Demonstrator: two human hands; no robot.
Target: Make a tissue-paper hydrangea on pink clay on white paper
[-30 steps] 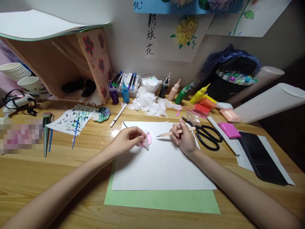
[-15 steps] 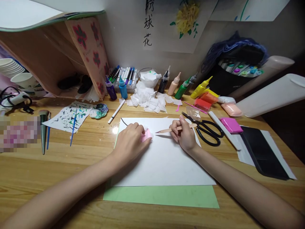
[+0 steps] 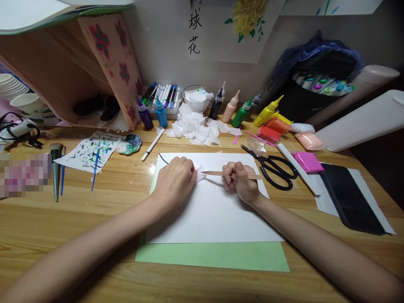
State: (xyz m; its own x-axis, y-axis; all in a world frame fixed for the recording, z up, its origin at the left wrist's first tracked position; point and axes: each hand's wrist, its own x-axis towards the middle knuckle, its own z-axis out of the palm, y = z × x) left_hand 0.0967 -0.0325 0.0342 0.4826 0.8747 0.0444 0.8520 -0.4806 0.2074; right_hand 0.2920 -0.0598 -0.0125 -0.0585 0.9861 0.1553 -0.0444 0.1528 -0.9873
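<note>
The right hand (image 3: 241, 183) grips a wooden stick (image 3: 216, 173) lying left-right, tip pointing at the pink piece (image 3: 198, 171) pinched in the left hand (image 3: 175, 181) on the white sheet (image 3: 217, 214), just beside it

Bare white sheet (image 3: 217, 214) toward 6 o'clock gives my hands free room; scissors (image 3: 274, 170) block at 3, tissue scraps (image 3: 197, 130) & paint bottles (image 3: 241, 115) at 12.

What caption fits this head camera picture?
Left hand presses pink clay on white paper; right hand points a wooden stick.
</note>
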